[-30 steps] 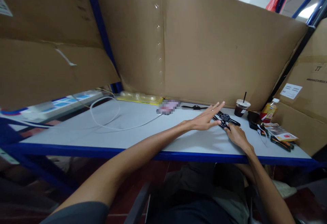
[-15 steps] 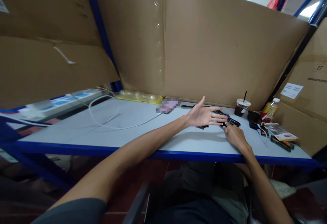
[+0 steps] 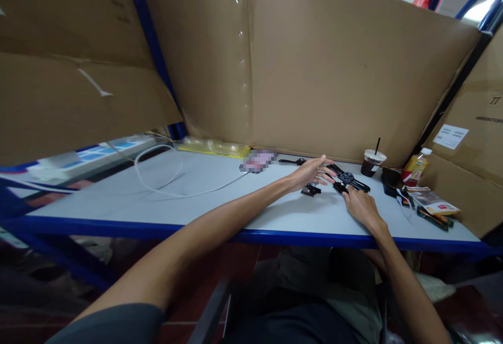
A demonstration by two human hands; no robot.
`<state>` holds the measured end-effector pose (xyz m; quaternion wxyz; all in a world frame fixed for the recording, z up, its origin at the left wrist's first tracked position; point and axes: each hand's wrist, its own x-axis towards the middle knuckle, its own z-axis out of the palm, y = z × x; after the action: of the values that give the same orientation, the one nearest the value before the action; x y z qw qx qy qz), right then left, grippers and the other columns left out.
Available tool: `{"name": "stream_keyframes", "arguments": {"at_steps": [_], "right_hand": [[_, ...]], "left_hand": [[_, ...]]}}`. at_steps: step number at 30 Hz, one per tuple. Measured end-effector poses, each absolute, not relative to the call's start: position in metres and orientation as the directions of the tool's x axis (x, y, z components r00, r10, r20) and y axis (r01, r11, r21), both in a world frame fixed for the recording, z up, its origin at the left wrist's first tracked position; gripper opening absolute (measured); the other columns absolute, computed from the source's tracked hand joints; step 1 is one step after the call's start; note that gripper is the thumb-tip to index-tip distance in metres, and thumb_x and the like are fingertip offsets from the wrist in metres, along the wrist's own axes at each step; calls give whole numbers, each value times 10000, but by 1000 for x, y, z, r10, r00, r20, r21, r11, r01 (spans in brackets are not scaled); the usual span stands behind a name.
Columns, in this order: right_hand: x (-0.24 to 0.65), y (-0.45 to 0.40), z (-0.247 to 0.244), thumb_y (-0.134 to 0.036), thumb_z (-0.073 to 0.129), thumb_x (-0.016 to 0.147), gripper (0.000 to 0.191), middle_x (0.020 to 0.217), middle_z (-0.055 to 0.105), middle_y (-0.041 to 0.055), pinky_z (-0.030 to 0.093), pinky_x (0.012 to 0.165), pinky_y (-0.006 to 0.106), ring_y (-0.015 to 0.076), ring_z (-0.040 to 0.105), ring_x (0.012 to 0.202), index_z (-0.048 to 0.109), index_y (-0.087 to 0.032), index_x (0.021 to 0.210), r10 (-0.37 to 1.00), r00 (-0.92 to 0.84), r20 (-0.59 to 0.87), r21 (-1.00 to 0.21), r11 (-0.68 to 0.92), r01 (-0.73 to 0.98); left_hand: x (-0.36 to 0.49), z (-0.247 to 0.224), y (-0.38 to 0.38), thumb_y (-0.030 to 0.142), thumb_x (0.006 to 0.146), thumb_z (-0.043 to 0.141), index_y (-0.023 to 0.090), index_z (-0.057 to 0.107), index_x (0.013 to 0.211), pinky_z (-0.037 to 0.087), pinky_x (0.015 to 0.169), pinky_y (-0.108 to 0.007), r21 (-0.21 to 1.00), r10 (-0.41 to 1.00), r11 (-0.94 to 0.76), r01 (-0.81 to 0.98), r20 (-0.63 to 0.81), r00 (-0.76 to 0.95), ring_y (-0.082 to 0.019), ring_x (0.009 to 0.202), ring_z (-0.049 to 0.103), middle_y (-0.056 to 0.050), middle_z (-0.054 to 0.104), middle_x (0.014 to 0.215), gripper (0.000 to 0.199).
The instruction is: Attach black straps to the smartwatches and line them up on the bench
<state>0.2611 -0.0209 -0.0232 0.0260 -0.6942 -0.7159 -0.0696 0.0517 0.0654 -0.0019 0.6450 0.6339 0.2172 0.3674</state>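
My left hand (image 3: 314, 172) hovers over the table with its fingers apart and nothing in it. A black part with long arms and a round centre (image 3: 348, 177) lies on the table to its right. My right hand (image 3: 360, 204) is at the near side of that part, its fingers bent around the end of a small black piece (image 3: 339, 187). Another small dark piece (image 3: 310, 190) rests just below my left hand. Behind, a black strip-like item (image 3: 290, 162) lies near the cardboard.
A drink cup with a straw (image 3: 372, 164), a bottle (image 3: 416, 168), a black tray (image 3: 389, 182) and a packet (image 3: 436, 201) stand or lie at the right. A white cable (image 3: 196, 196) runs to a blurred pink item (image 3: 258, 161). Cardboard (image 3: 314, 71) rises behind the table (image 3: 220, 210).
My left hand has turned from a flat, stretched palm and drawn back slightly left, with fingers curled a little. More of the black part now shows. My right hand has hardly moved.
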Motion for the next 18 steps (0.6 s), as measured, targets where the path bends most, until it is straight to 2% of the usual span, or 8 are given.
{"name": "stream_keyframes", "arguments": {"at_steps": [2,3,5,7,8,10,13,18], "right_hand": [[261,-21,-23,-368,302,1070,397,1088,728,218,483,855,400,348,707,1043,577,-131,1234,991,-39,128,57,32,998],[261,-21,-23,-369,299,1071,401,1093,726,220,480,867,406,349,705,1051,574,-131,1240,991,-41,124,54,35,998],[261,-21,-23,-365,296,1072,405,1106,722,223,474,890,412,347,701,1067,568,-127,1254,992,-38,119,56,31,998],[261,-21,-24,-357,295,1071,402,1111,721,220,473,896,409,343,700,1071,563,-125,1261,992,-36,119,65,28,997],[261,-21,-24,-352,294,1071,400,1106,723,216,476,891,407,342,702,1066,562,-124,1260,992,-37,123,69,29,997],[261,-20,-25,-351,296,1070,395,1086,729,208,482,871,408,347,708,1048,564,-123,1251,990,-44,133,76,34,997],[260,-20,-25,-354,306,1069,386,1078,731,208,486,848,415,357,710,1034,569,-125,1233,988,-52,146,83,41,996],[260,-21,-24,-351,305,1071,375,1069,731,203,479,838,405,355,710,1031,573,-133,1216,988,-52,145,86,40,995]], "left_hand": [[51,-12,77,615,1021,342,109,630,1074,548,750,-339,968,818,-253,5,211,536,-212,814,713,-174,727,973,585],[49,-17,83,595,1034,300,107,645,999,545,745,-348,921,826,-360,151,239,510,-214,786,703,-163,719,909,599],[44,-26,90,546,1023,388,121,672,980,530,821,-369,657,767,-613,438,362,530,-241,894,694,-153,713,952,513],[38,-34,92,522,983,501,141,667,1135,499,921,-400,322,662,-749,579,410,627,-283,1072,653,-165,683,1151,442],[37,-37,92,533,968,530,149,643,1216,486,951,-411,203,630,-770,604,384,675,-298,1129,626,-171,655,1228,471],[36,-42,90,592,958,524,161,610,1293,469,973,-434,64,614,-774,630,316,723,-320,1177,589,-178,618,1287,553],[39,-45,87,590,967,493,166,639,1229,459,957,-439,-32,605,-769,638,283,744,-325,1144,581,-165,620,1227,519],[42,-40,85,316,922,517,157,646,1069,455,869,-376,-126,523,-803,583,320,790,-263,976,606,-129,633,1072,252]]}}
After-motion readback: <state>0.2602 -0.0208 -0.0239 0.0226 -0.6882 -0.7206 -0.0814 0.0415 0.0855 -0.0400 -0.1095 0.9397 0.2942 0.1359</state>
